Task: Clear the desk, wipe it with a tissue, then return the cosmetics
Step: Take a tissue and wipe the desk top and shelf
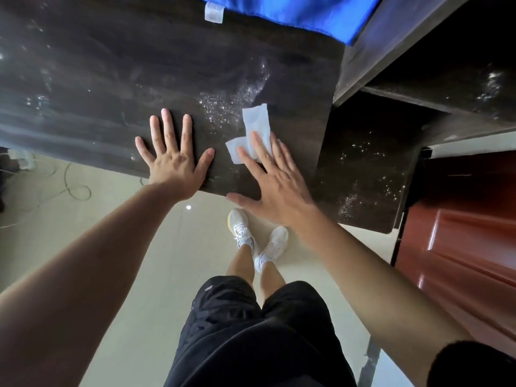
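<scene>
the tissue (255, 127) looks thin, limp and easily torn, so the right hand (275, 180) pins it flat with spread fingers (261, 146) on the dark bench (139, 79), while the left hand (174, 152) rests splayed beside it.

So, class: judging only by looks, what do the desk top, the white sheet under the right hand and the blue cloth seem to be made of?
Desk top: dark wood or wood-look laminate, going by its faint grain and soft sheen; which one is unclear.
White sheet: thin tissue or wet wipe, limp and creased, pressed flat by the right hand.
Blue cloth: woven fabric, with a stitched hem and a sewn-in white label.
</scene>
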A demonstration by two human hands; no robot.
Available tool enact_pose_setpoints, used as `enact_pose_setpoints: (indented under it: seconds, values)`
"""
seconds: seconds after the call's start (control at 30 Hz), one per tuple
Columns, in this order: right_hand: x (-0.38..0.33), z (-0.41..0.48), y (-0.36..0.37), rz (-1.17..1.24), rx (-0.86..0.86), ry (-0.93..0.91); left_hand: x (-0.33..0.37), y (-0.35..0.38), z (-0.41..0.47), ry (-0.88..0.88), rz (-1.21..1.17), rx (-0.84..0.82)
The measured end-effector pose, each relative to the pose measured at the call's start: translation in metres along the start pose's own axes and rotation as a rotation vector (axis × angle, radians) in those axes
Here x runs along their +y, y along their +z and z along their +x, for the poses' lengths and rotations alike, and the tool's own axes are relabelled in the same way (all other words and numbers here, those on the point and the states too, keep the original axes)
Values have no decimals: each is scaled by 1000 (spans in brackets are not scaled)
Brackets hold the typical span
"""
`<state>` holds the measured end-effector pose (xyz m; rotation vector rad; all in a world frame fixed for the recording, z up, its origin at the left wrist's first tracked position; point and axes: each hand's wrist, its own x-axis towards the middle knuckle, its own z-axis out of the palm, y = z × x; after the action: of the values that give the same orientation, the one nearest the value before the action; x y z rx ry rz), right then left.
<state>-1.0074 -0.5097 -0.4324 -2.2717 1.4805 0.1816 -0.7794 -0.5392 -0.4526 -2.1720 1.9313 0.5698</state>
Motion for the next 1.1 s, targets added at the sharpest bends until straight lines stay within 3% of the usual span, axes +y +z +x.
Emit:
enact_pose_setpoints:
  seconds: [0.2,0.3,0.4,0.5,0.67,0.83,1.0,1.1]
  values:
    - [44,115,-45,15,131,273,-1,4,2,-11,37,38]
    - [29,141,-49,24,136,274,1,2,1,-8,45,40]
    - [1,110,-32,8,124,61,2,-1,0,-16,38,33]
    - [-4,52,-11,21,121,-28,1,0,0,-14,31,32]
    - [2,7,-11,120,215,62,0,2,1,-6,26,37]
    - [0,13,-32,169,533,188,-2,3,1,7,22,29]
    - [-19,39,-22,224,362,326,0,-1,0,12,-9,6]
    - [-37,42,-12,346,416,404,-2,-6,0,38,-41,10]
